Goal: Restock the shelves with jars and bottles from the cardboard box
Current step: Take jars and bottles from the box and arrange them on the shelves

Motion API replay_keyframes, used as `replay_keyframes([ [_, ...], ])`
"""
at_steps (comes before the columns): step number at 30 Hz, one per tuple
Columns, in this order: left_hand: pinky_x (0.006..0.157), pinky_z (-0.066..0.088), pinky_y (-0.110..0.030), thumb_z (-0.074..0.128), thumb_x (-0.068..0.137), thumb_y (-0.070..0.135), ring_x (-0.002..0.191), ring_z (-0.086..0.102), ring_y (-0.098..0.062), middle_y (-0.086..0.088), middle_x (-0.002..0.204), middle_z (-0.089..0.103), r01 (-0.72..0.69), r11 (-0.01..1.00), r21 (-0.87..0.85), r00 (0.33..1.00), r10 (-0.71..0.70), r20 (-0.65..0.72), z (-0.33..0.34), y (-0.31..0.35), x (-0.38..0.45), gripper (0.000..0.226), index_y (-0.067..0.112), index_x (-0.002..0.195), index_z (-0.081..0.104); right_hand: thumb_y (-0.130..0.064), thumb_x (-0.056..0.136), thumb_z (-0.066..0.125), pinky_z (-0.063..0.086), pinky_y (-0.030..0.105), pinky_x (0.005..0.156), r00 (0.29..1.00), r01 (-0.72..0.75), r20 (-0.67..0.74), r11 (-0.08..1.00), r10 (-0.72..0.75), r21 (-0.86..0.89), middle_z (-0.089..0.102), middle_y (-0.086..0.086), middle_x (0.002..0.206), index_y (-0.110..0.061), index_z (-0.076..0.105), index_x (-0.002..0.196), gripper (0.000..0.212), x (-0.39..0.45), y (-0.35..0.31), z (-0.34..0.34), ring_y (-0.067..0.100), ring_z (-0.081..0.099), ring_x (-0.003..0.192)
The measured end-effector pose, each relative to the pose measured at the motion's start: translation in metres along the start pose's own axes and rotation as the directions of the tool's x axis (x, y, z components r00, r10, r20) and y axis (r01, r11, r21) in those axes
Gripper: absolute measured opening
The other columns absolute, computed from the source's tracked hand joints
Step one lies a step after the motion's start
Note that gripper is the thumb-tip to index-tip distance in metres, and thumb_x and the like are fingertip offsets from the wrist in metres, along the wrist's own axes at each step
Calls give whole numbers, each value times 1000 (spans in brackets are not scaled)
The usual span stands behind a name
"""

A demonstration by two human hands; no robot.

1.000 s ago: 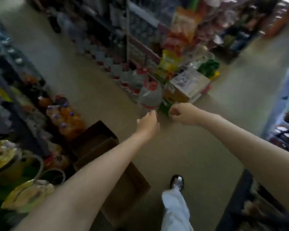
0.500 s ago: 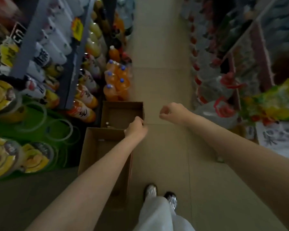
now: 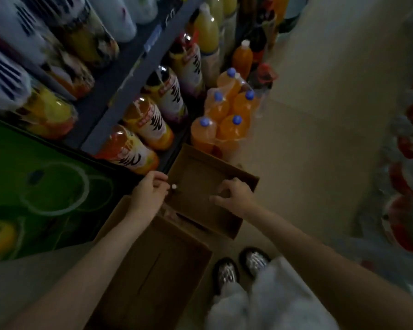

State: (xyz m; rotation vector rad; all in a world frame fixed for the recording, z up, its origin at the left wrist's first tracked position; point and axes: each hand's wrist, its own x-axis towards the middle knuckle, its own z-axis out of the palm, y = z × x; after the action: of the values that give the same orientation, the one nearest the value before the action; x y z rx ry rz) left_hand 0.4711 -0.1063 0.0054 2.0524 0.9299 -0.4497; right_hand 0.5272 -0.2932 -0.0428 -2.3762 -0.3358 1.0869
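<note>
Both hands reach into the open brown cardboard box (image 3: pixel 212 186) on the floor beside the dark shelf of bottles. The left hand (image 3: pixel 148 194) curls near a small white-capped item (image 3: pixel 174 186) by the box's left wall; whether it pinches it I cannot tell. The right hand (image 3: pixel 234 196), fingers spread, hovers empty over the box's middle. A bottle likely handles rigid and slippery: grip the neck.

Shelf bottles (image 3: pixel 57 67) blurred, white-capped item (image 3: pixel 174 186) in box (image 3: pixel 246 177) too small to identify

Open brown cardboard box (image 3: pixel 229 171) on the floor, a white-capped bottle (image 3: pixel 174 186) seemingly inside.
</note>
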Motion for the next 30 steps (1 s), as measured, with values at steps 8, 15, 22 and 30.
replay_keyframes([
  [8, 74, 48, -27, 49, 93, 12, 83, 62, -14, -1, 94, 64, 55, 994, -93, 995, -47, 92, 60, -60, 140, 14, 24, 87, 52, -25, 89, 59, 37, 38, 106, 972, 204, 141, 975, -190, -94, 19, 9, 153, -15, 29, 144, 63, 214, 26, 158, 27, 35, 133],
  [15, 66, 48, -20, 40, 96, 15, 71, 62, -8, 4, 80, 65, -32, 933, -358, 996, 2, -85, 60, -90, 176, 16, 23, 88, 52, -10, 93, 49, 41, 31, 86, 954, 292, -63, 956, -293, -18, 58, 17, 119, -4, 59, 111, 22, 297, 29, 240, 28, 56, 107],
  [22, 66, 43, -20, 45, 94, 12, 89, 58, -11, 3, 101, 61, 28, 889, -456, 997, -57, -50, 32, -64, 88, 18, 21, 108, 52, -19, 89, 59, 48, 26, 67, 923, 365, -82, 924, -375, -112, 62, 2, 92, -15, 60, 100, 12, 185, -8, 106, 13, 59, 78],
  [30, 79, 44, -20, 55, 89, 5, 108, 52, -7, 6, 132, 53, 211, 772, -599, 948, -13, 318, -135, 42, -157, 47, 24, 131, 47, -25, 88, 63, 43, 22, 51, 713, 690, 285, 713, -641, -124, 59, 7, 64, 1, 61, 82, 26, -99, -234, -119, 6, 54, 51],
])
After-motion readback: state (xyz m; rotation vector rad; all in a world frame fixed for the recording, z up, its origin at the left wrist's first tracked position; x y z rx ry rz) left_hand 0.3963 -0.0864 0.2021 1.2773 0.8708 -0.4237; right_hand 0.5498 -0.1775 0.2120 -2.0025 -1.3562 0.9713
